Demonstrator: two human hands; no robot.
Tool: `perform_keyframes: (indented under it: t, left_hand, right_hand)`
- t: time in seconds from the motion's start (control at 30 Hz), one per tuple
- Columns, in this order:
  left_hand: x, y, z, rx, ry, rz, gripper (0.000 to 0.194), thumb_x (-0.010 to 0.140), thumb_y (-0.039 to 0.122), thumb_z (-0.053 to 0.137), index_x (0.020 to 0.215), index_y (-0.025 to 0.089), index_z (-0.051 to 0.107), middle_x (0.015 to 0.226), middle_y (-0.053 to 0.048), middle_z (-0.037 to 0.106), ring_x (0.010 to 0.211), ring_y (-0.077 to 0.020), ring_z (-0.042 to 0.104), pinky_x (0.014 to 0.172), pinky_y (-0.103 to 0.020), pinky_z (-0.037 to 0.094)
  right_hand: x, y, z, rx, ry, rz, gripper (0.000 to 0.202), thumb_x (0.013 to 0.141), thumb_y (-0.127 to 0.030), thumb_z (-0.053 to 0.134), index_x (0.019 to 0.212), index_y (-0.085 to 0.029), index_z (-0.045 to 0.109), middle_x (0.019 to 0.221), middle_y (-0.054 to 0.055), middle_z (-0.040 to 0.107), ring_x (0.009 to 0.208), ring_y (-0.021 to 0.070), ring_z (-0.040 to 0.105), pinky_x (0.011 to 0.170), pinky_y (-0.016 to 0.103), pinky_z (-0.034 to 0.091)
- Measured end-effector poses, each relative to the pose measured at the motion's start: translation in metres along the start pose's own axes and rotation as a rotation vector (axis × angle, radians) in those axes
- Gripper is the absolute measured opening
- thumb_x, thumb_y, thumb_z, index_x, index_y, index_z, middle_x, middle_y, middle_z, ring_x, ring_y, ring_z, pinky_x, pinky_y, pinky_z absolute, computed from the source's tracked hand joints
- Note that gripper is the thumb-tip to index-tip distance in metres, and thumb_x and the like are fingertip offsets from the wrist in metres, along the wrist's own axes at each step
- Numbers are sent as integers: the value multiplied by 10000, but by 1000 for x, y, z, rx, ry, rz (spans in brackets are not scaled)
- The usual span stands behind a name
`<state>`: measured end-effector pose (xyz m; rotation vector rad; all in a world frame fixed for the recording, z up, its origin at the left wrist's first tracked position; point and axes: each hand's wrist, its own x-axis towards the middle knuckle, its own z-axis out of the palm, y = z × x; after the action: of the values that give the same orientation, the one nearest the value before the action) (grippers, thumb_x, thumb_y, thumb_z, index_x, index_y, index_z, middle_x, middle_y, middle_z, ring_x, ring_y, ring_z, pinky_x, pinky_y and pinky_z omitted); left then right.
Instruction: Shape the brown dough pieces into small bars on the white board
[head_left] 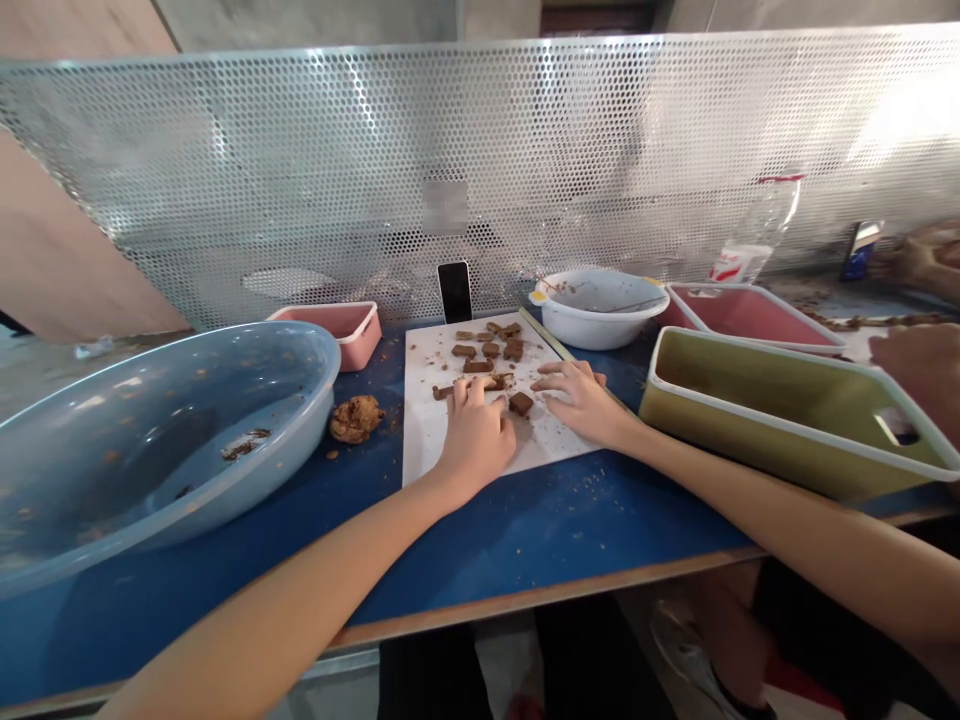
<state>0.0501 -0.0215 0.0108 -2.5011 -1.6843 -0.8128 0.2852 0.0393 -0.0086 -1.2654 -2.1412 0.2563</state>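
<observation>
On a white board [424, 440] lie several brown clay-like blocks [478, 366] and crumbs. My left hand [478, 440] rests over the board's near left part, its fingertips on a long brown strip [442, 392]. These fingers are stretched forward and do not appear to grip it. To the right, my right hand [581, 402] is open with fingers spread, low over the board's right edge. A single squarish brown block [520, 403] sits between the hands, apart from the right fingertips. A pale flat stick [546, 335] runs along the board's right edge, partly hidden by the right hand.
A large blue basin [300, 440] stands left, beside a brown lump [356, 419] and a pink bin [360, 335]. A phone [454, 292] leans upright against the perforated metal screen [337, 180]. A white bowl [600, 325], green bin [735, 450], pink bin [765, 305] and another person's hand [919, 360] are right.
</observation>
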Motion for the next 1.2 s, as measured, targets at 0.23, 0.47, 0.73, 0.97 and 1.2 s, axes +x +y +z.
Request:
perform_keyframes:
  t: [0.23,0.47,0.73,0.97,1.2]
  left_hand:
    - [-3,7,-3,28,-18,26,332,978,115,575,1116,156,873,1521,-194,638,1432,-431,470,1252,-686,452]
    - [0,0,2,3,-18,39,362,963,101,566,1148,172,869,1513,-175,631,1417,-410,469,1264,-668,456]
    - [0,0,2,-16,-45,60,359,962,101,570,1155,169,865,1525,-171,622,1431,-419,454,1280,-665,442]
    - [-2,2,0,22,23,2,350,984,103,555,1105,198,869,1455,-179,637,1403,-425,481,1199,-681,463]
    - [-2,2,1,24,26,22,341,983,94,544,1031,202,864,1431,-174,634,1392,-419,485,1194,-677,459]
  right_hand:
    - [-3,2,6,46,-65,1,380,955,-249,650,1271,-334,844,1547,81,699,1517,398,557,1281,690,445]
    - [-3,-2,7,11,-97,22,395,974,-282,647,1302,-356,853,1549,78,668,1521,382,539,1293,655,456]
    - [-3,-1,8,42,-101,15,376,986,-301,650,1303,-343,848,1558,96,662,1541,389,519,1296,681,432]
    - [0,4,6,-12,-29,21,290,985,-330,707,1229,-311,863,1490,119,717,1471,404,601,1273,687,462]
    - [-2,3,7,28,-80,17,345,991,-348,680,1289,-323,851,1537,113,677,1517,398,564,1295,678,453]
